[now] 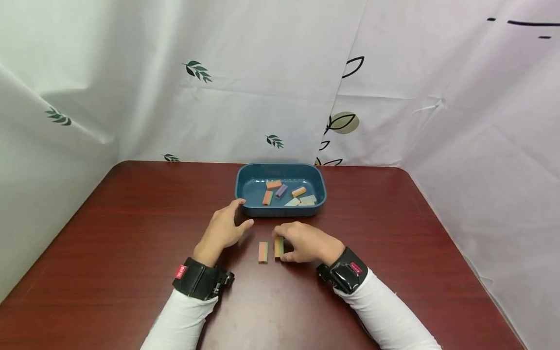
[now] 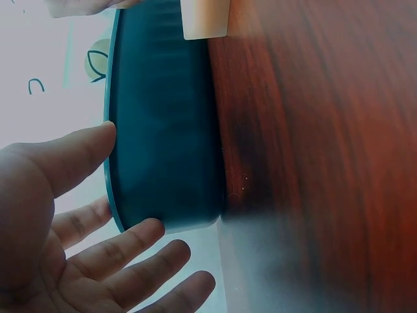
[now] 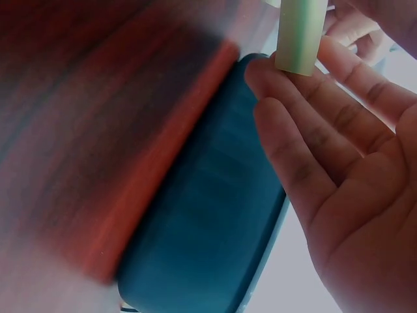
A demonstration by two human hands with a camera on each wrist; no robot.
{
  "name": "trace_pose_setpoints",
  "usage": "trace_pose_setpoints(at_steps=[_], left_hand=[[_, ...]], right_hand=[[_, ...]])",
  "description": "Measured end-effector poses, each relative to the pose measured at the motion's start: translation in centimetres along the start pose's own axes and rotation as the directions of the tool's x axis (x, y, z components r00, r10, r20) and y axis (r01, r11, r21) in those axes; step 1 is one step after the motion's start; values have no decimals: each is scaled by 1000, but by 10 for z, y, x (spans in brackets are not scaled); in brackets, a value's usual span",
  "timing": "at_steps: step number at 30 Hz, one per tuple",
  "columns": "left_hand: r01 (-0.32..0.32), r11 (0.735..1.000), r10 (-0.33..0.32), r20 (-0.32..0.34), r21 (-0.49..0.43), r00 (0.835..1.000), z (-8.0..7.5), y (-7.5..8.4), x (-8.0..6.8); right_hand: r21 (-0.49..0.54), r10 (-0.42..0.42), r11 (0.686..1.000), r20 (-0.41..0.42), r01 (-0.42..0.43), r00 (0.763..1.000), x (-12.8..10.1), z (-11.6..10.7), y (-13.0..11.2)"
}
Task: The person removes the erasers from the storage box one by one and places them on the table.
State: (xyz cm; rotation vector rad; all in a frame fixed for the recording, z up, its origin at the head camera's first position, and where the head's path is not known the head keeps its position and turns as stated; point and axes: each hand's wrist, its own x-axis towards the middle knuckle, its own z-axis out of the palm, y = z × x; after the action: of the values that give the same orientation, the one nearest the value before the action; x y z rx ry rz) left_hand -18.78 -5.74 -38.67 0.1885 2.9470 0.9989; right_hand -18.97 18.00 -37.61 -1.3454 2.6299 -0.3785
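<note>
We see a block, orange and green, standing on edge on the bench just in front of the tray. Right hand has its fingers curled round this block; in the right wrist view the block shows pale green against the fingertips. A second block, orange, lies just left of the first, apart from it, untouched. Left hand rests on the bench near the tray's front left corner, fingers relaxed and spread, holding nothing; the left wrist view shows the fingers close by the tray wall. Inside the tray lie several more blocks: orange, purple, pale green. White leaf-print curtains hang behind.
</note>
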Motion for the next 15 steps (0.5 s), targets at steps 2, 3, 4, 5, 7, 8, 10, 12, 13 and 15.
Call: trace_pose_setpoints(at_steps=[2, 3, 4, 5, 7, 8, 10, 12, 13, 15], left_hand=[[-5, 1000, 5, -6, 0, 1000, 0, 0, 0], [-6, 1000, 6, -7, -1, 1000, 0, 0, -1], [-7, 1000, 7, -8, 0, 1000, 0, 0, -1], [-7, 1000, 7, -8, -1, 1000, 0, 0, -1], [-8, 1000, 8, -11, -2, 1000, 0, 0, -1], [-8, 1000, 8, -12, -2, 1000, 0, 0, 0], [-7, 1000, 7, -13, -2, 1000, -1, 0, 0], [-9, 1000, 9, -14, -2, 1000, -1, 0, 1], [-10, 1000, 10, -14, -1, 1000, -1, 0, 1], [-10, 1000, 10, -13, 1, 1000, -1, 0, 1]], right_hand=[[2, -7, 1000, 0, 7, 1000, 0, 1, 0], [2, -11, 1000, 1, 11, 1000, 1, 2, 0], [-1, -12, 1000, 3, 12, 1000, 1, 2, 0], [-1, -14, 1000, 3, 14, 1000, 1, 3, 0], [-2, -16, 1000, 3, 16, 1000, 1, 3, 1], [2, -19, 1000, 3, 19, 1000, 2, 3, 1], [7, -24, 1000, 2, 24, 1000, 2, 4, 1], [15, -28, 999, 4, 28, 1000, 2, 4, 2], [18, -31, 999, 5, 31, 1000, 3, 5, 2], [12, -38, 999, 4, 38, 999, 4, 6, 3]])
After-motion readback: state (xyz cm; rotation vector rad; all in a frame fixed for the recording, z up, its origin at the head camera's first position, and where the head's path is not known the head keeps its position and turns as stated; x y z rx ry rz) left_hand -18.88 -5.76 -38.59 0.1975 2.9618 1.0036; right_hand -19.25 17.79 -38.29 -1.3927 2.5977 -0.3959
